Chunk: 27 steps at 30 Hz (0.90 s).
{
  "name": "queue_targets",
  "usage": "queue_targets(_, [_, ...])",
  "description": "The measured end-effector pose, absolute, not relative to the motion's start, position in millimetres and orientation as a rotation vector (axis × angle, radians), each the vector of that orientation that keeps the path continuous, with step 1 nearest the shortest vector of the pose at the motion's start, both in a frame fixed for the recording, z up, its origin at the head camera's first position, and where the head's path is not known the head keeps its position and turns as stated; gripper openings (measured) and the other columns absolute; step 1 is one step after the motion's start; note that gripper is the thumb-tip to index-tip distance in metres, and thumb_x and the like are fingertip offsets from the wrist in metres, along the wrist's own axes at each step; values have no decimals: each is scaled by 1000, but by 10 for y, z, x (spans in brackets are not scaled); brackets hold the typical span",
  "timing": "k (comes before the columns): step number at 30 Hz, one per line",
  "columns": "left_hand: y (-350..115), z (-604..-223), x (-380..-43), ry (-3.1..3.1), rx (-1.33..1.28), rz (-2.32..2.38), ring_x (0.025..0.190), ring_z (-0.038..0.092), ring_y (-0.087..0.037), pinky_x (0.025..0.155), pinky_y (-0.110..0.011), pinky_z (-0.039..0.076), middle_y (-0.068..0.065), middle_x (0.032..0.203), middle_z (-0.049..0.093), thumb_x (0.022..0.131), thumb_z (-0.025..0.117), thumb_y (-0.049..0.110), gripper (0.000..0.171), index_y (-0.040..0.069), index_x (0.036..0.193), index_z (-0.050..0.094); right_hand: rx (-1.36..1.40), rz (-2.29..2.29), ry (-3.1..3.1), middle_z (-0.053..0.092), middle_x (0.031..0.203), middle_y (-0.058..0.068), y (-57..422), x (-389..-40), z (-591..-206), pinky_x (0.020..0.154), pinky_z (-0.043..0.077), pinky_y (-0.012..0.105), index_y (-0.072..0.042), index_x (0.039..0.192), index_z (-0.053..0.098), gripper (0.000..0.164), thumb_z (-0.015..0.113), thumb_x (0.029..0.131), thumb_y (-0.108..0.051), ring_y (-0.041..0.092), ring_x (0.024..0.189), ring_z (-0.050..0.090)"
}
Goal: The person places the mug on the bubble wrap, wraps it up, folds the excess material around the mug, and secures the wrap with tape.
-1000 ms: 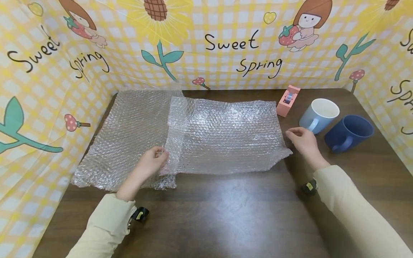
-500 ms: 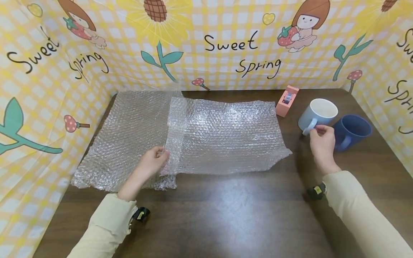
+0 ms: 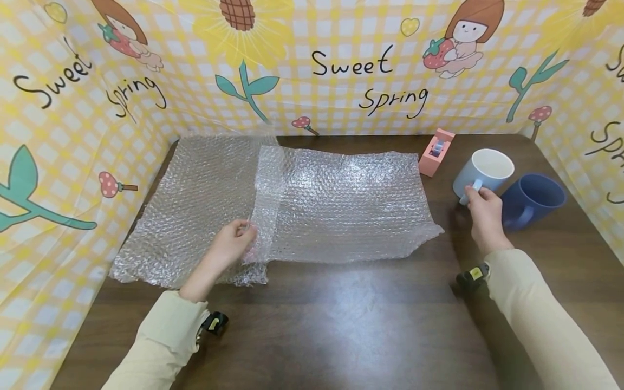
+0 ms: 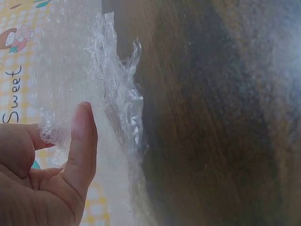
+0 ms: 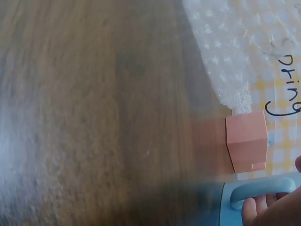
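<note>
My left hand (image 3: pixel 230 245) pinches the left edge of a clear bubble wrap sheet (image 3: pixel 346 206) close to its near corner. In the left wrist view the wrap (image 4: pixel 66 70) passes between the thumb and a raised finger (image 4: pixel 83 141). A second bubble wrap sheet (image 3: pixel 195 200) lies underneath and to the left, partly covered by the first. Over on the right, my right hand (image 3: pixel 487 219) grips the handle of an upright light blue mug (image 3: pixel 470 181). Its fingers are hooked inside the handle (image 5: pixel 256 188) in the right wrist view, where most of the mug is cut off.
A dark blue mug (image 3: pixel 538 197) stands close to the right of my right hand. Behind the held mug is a pink tape dispenser (image 3: pixel 434 154) with a roll in it. A patterned yellow cloth (image 3: pixel 331 32) walls the wooden table (image 3: pixel 351 325) at the back and sides.
My right hand has gone from the wrap's right edge over to the light blue mug and taken its handle. The left hand keeps its pinch on the wrap in the same place.
</note>
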<state>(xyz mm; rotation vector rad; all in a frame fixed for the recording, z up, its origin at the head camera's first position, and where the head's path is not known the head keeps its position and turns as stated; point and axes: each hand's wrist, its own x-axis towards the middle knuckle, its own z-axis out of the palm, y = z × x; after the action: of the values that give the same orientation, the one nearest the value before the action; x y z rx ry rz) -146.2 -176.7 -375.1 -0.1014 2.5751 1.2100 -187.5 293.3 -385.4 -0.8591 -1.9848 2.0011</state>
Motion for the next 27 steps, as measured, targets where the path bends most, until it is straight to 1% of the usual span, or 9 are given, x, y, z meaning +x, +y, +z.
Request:
queue_targets(2, [-1769, -3751, -1465, 2564, -101, 1235, 65, 63, -6, 57, -23, 52, -31, 111, 62, 100, 45, 21, 46, -11, 134, 41, -833, 2082, -1923, 54, 80, -21, 2938, -1879, -3858, 76, 34, 13, -18, 92, 58, 6, 54, 94, -15, -1, 82, 45])
queue_targets(4, [-1770, -3751, -1466, 2558, -106, 1248, 64, 62, -5, 56, -22, 51, -31, 112, 62, 100, 44, 20, 46, -11, 134, 41, -766, 2145, -1911, 60, 77, -27, 2954, -1875, -3879, 77, 36, 12, -15, 100, 56, 8, 53, 95, -11, -5, 83, 53])
queue_targets(6, [-1772, -3752, -1468, 2560, -107, 1252, 64, 60, -5, 55, -22, 50, -31, 113, 62, 100, 44, 20, 45, -11, 134, 41, -691, 2194, -1920, 65, 72, -26, 2976, -1864, -3903, 78, 38, 10, -13, 105, 55, 11, 53, 95, -9, -9, 81, 57])
queue_targets(8, [-1774, -3752, -1470, 2567, -108, 1248, 65, 58, -7, 56, -21, 49, -31, 113, 61, 100, 44, 20, 45, -11, 133, 42, -619, 2242, -1927, 68, 70, -24, 3001, -1853, -3927, 79, 39, 8, -13, 106, 55, 11, 53, 96, -9, -13, 79, 59])
queue_targets(14, [-1784, -3759, -1484, 2609, -109, 1221, 77, 57, -15, 63, -22, 45, -32, 115, 61, 99, 45, 21, 45, -11, 131, 45, -555, 2325, -1867, 70, 72, -20, 3033, -1856, -3958, 80, 39, 8, -14, 98, 57, 5, 54, 96, -10, -12, 78, 61])
queue_targets(18, [-1801, -3781, -1502, 2608, -122, 1237, 83, 58, -20, 66, -22, 45, -31, 116, 60, 99, 45, 22, 45, -10, 131, 46, -597, 2335, -1823, 70, 70, -18, 3017, -1863, -3952, 79, 38, 9, -15, 94, 58, 10, 53, 96, -8, -10, 76, 62])
queue_targets(22, [-1821, -3809, -1514, 2566, -129, 1271, 98, 61, -28, 74, -23, 48, -32, 125, 56, 99, 46, 23, 47, -10, 132, 45, -645, 2312, -1807, 70, 68, -18, 2992, -1856, -3945, 79, 37, 8, -18, 88, 62, 15, 54, 95, -7, -10, 74, 62])
queue_targets(24, [-1823, -3816, -1519, 2531, -140, 1297, 100, 61, -27, 75, -22, 48, -33, 127, 55, 99, 46, 22, 47, -10, 133, 44, -656, 2308, -1792, 70, 67, -18, 2973, -1848, -3944, 78, 38, 9, -19, 85, 63, 18, 54, 95, -6, -10, 73, 62])
queue_targets(27, [-1817, -3813, -1527, 2480, -165, 1344, 90, 60, -16, 72, -18, 48, -32, 128, 54, 99, 46, 21, 48, -11, 135, 41, -661, 2307, -1773, 70, 66, -16, 2930, -1832, -3938, 77, 39, 8, -20, 82, 65, 21, 55, 94, -6, -9, 72, 64])
